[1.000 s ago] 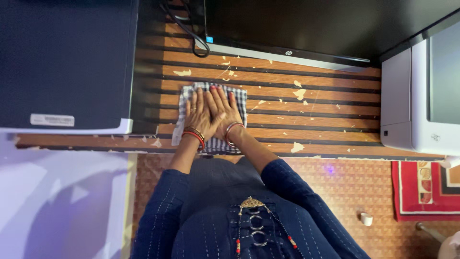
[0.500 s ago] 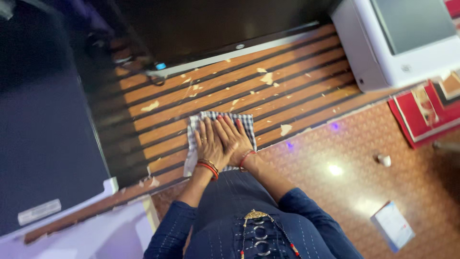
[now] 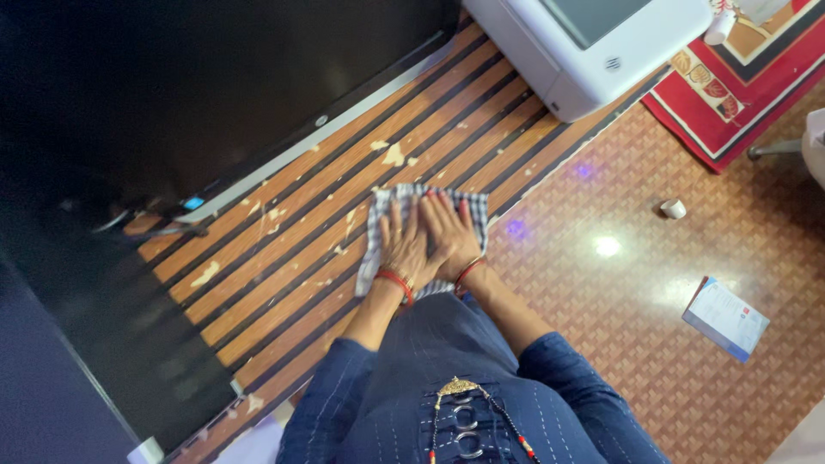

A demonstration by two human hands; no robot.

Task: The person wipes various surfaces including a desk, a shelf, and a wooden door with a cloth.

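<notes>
Head view is showing the left hand [image 3: 402, 249] and right hand [image 3: 450, 238] lying flat, grasping nothing, pressing the checked cloth [image 3: 425, 234] at the worktop's [image 3: 284, 258] front edge, where it is risking slipping off.

Cloth [image 3: 427, 225]: woven cotton-like fabric, checked, matt, soft. Desk top [image 3: 284, 249]: wood-look laminate with dark stripes, finish chipped and peeling in pale flakes. Monitor [image 3: 198, 86]: black glossy screen, silver plastic edge. Printer [image 3: 593, 43]: white smooth plastic. Floor [image 3: 619, 292]: patterned tile, very glossy, reflects light. Rug [image 3: 739, 77]: red woven textile. Bangles [image 3: 397, 281]: red, shiny. Sleeves [image 3: 326, 404]: dark blue stitched fabric.
</notes>
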